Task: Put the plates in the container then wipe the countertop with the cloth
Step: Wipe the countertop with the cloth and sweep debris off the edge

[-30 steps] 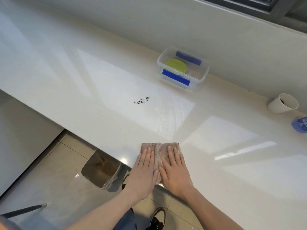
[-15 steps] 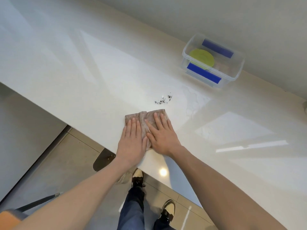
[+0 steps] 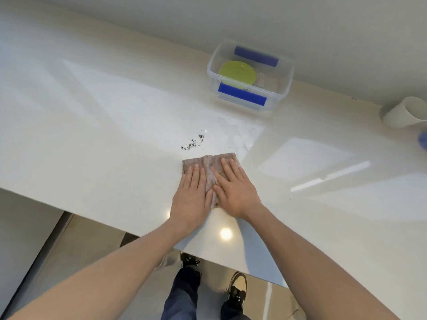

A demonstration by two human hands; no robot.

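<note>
A glossy, smooth stone-like countertop (image 3: 115, 139) is seen; the cloth (image 3: 209, 161) looks nubbly and matt, the container (image 3: 286, 88) clear plastic.

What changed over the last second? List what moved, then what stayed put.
Both hands, left hand and right hand, slid the cloth forward from the counter's near edge to just short of the crumbs. Neither hand let go; both stay pressed flat on it. The crumbs, container, green plate and cup did not move.

Both hands, left (image 3: 190, 199) and right (image 3: 235, 192), flat on the cloth (image 3: 209, 161) just short of dark crumbs (image 3: 193, 142) on the countertop (image 3: 104, 135).
</note>
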